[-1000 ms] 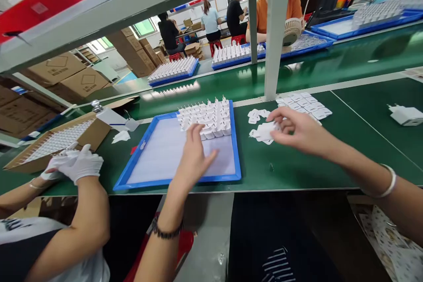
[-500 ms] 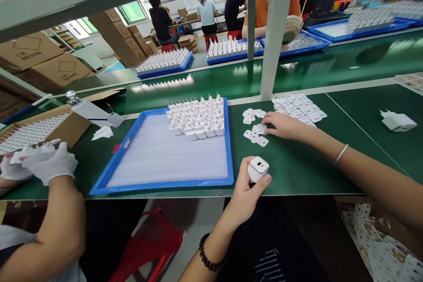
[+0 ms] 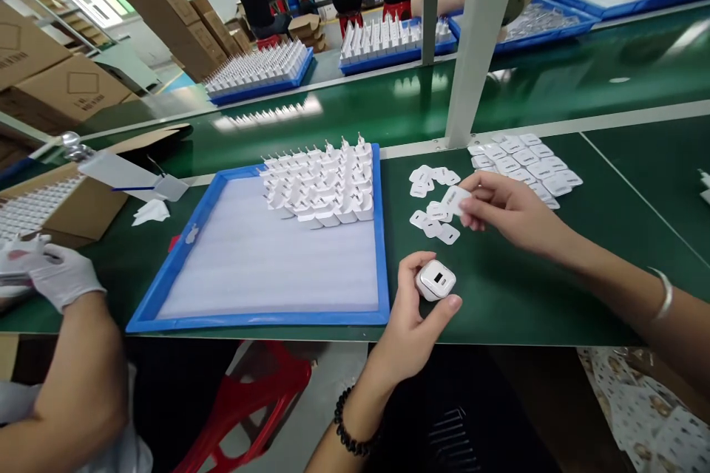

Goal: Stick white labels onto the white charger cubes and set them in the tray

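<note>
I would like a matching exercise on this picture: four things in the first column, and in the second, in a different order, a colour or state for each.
Column one:
1. left hand
2. near tray
3. right hand
4. near stool

Column two:
A. red
B. holding a thin white card
C. blue-rimmed
D. holding a white charger

Right pairs: 1-D, 2-C, 3-B, 4-A
</note>
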Motion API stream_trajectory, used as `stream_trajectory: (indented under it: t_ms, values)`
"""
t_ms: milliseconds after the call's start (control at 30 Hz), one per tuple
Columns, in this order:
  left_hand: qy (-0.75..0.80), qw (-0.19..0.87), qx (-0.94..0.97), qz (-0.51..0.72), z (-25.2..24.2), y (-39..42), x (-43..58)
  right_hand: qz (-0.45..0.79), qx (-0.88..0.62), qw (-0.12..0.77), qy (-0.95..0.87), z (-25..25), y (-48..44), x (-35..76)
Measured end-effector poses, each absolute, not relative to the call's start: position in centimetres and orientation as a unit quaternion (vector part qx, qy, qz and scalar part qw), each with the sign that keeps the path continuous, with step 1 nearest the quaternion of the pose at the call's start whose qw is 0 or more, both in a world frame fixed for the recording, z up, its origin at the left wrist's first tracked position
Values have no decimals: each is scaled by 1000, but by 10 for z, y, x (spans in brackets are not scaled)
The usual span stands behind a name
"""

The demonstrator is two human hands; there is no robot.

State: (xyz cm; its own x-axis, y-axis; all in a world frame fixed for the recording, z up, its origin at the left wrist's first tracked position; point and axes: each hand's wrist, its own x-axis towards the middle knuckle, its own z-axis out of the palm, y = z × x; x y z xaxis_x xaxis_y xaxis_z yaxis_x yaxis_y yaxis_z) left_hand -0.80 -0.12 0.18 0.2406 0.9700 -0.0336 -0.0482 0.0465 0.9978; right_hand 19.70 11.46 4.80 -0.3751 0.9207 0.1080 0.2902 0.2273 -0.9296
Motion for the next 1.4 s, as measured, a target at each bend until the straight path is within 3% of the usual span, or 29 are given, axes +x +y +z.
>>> stream_trajectory:
  t_ms: [100, 200, 433, 1400]
  values:
    - [429, 514, 573, 473, 0, -5, -8, 627, -355, 333, -608, 58, 94, 189]
    - [421, 451, 595, 515, -4, -7, -4, 695, -339, 293, -563, 63, 75, 184]
    - [401, 437, 608, 527, -10, -9, -5, 648, -362, 311, -593, 64, 55, 177]
    - [375, 462, 630, 498, -5, -5, -7, 669, -327, 202, -636, 57, 70, 185]
